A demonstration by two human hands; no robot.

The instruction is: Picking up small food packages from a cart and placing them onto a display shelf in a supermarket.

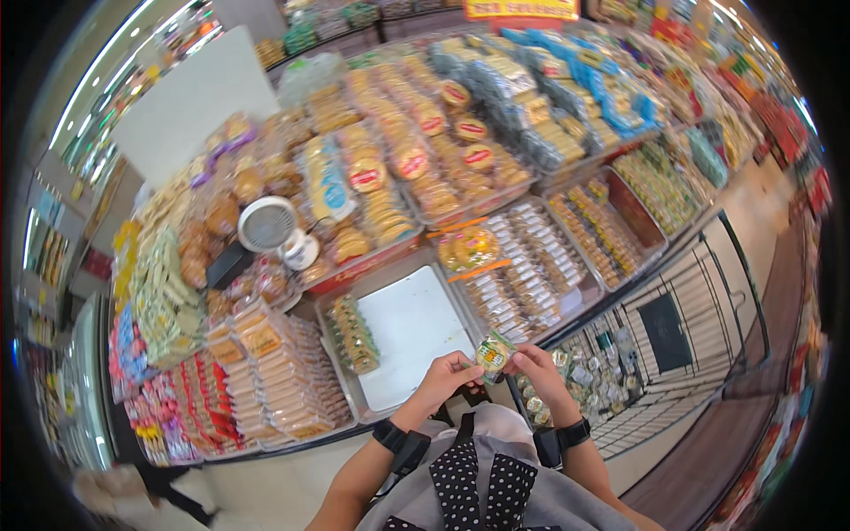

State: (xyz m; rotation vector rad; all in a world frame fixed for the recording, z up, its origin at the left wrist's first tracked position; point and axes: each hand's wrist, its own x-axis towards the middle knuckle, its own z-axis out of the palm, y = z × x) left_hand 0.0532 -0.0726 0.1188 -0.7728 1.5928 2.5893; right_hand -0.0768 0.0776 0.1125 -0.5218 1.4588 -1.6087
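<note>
A small green and yellow snack packet (493, 353) is held between both hands, just above my chest. My left hand (447, 379) pinches its left edge and my right hand (533, 366) grips its right side. Both wrists wear black bands. Right in front of the hands lies a white tray (414, 327), mostly bare, with a short row of green packets (352, 334) along its left side. To the right of it is a tray of wrapped biscuits (522, 274).
A sloping shop display holds many trays of packaged cakes and biscuits (398, 168). A small white fan (267, 225) stands on it at the left. A wire trolley (620, 354) with small packets sits at my right. More stocked shelves (761, 133) line the aisle.
</note>
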